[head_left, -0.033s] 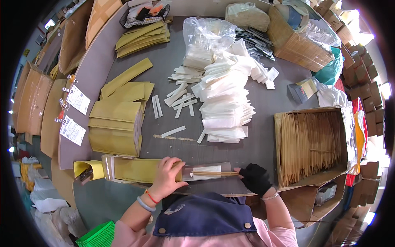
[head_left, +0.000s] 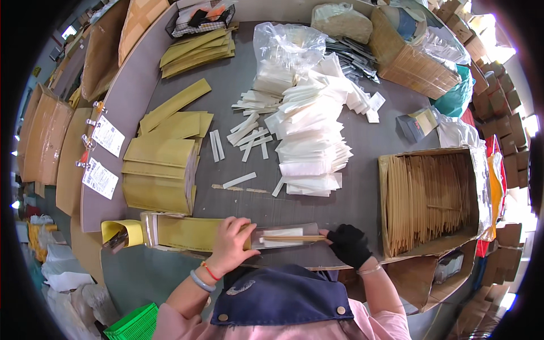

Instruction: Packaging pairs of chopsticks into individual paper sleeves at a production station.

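My left hand is closed over the right end of a long yellow paper envelope, its thumb at the near edge. The envelope lies flat along the table's near edge. To the right of my fingers sticks out a clear plastic sleeve, with a white paper strip and thin wooden sticks on or in it; I cannot tell which. My right hand, in a black glove with bare fingertips, pinches the right end of the sticks.
White paper packets are heaped mid-table. Yellow envelopes are stacked at left. A cardboard box of thin brown strips stands at right. An open yellow sleeve sits at the near left. A wire basket stands at the back.
My right hand has shifted slightly left, and the wooden sticks and white strip have moved left with it toward the envelope. My left hand stays in place.
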Demonstrator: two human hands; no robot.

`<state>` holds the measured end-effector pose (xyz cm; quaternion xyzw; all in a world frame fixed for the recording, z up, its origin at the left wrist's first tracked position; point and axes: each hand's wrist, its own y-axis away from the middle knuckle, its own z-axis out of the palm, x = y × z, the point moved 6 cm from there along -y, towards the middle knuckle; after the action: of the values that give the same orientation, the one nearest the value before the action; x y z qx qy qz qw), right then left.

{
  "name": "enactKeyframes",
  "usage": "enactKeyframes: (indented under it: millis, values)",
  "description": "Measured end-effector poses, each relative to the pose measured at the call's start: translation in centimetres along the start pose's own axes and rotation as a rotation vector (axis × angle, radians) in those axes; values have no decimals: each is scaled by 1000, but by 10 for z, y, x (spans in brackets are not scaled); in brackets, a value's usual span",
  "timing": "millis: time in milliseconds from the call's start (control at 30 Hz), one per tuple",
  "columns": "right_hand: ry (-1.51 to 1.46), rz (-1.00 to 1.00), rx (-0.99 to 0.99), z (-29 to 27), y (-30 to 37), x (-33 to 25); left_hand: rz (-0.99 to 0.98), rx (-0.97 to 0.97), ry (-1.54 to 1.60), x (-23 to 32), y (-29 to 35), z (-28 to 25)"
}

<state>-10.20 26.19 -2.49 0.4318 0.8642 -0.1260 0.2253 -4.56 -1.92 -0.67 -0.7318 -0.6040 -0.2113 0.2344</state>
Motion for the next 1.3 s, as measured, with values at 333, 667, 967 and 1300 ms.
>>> enactKeyframes:
  millis: [333, 667, 967, 1300]
  values:
    - [-369, 272, 90, 41, -22, -15, 31, -75, -37, 9, 2, 17]
    - [60, -152, -38, 25, -50, -73, 278, -332, -203, 27, -27, 13]
    - [80, 82, 222, -36, -34, -41, -2, 142, -455, -47, -55, -103]
    - [103, -47, -32, -20, -33, -59, -366, 206, -1, -58, 23, 5]
